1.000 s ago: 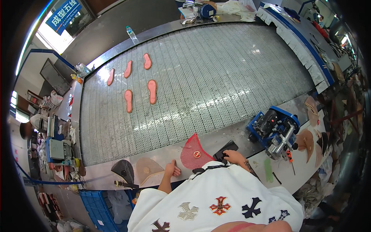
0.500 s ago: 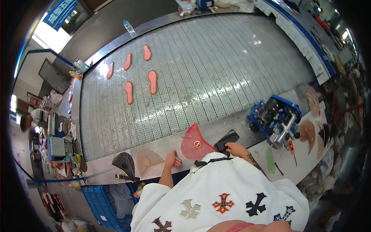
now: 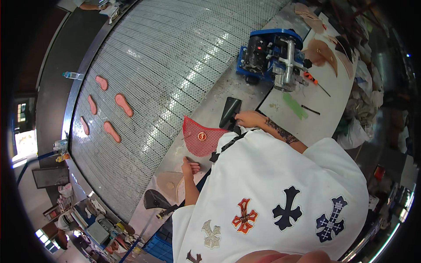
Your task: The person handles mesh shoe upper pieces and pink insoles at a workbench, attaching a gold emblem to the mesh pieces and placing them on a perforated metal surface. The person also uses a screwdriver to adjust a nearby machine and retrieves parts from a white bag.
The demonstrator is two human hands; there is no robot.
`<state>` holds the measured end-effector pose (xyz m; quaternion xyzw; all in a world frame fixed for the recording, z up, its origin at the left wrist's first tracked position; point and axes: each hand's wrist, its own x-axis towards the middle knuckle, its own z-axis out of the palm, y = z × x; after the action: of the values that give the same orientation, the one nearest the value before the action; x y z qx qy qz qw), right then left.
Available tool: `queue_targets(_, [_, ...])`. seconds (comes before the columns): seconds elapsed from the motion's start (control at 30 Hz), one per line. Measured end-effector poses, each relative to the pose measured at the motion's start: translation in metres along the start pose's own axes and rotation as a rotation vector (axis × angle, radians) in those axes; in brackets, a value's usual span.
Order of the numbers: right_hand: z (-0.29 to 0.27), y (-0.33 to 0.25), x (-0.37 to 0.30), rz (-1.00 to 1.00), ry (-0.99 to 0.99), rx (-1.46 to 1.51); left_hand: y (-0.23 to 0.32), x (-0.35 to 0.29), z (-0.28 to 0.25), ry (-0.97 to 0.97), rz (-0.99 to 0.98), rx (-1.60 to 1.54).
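Note:
My right hand (image 3: 251, 119) has its fingers curled at the near end of a dark, flat, glossy phone (image 3: 230, 112). Part of that grip is hidden by the hand itself. Beside it, a red mesh piece (image 3: 199, 141), shaped like a shoe upper with a round gold ornament, lies on the metal ledge, its near edge hidden by my white shirt. My left hand (image 3: 190, 167) is open, fingers loosely stretched, holding nothing. It is between the red piece and a beige upper piece (image 3: 168, 184). A black mesh upper piece (image 3: 155, 199) lies beyond that, further left.
A wire-mesh conveyor (image 3: 171, 74) carries several pink insoles (image 3: 124, 104). To the right stands a blue and black machine (image 3: 274, 57), near an orange-handled screwdriver (image 3: 316, 82) and green strips (image 3: 294, 105). A water bottle (image 3: 73, 75) rests on the far rim.
My view has swung to the right, so the scene appears rotated. Both hands stay by the same things, the right at the phone, the left beside the upper pieces.

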<state>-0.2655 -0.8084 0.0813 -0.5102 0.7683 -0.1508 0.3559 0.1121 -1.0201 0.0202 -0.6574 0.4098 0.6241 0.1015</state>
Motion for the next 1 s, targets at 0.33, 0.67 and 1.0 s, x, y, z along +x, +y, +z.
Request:
queue_targets(0.33, [-0.019,-0.007,-0.007,0.102,-0.003,0.083,-0.019,0.017,-0.011,-0.029,0.011,-0.044])
queue_targets(0.67, [-0.013,0.000,0.000,0.061,-0.096,0.104,-0.003,0.001,-0.001,0.013,0.047,-0.065])
queue_targets(1.0, [-0.019,0.004,-0.018,0.082,-0.006,0.023,-0.003,0.011,0.000,0.013,0.002,-0.035])
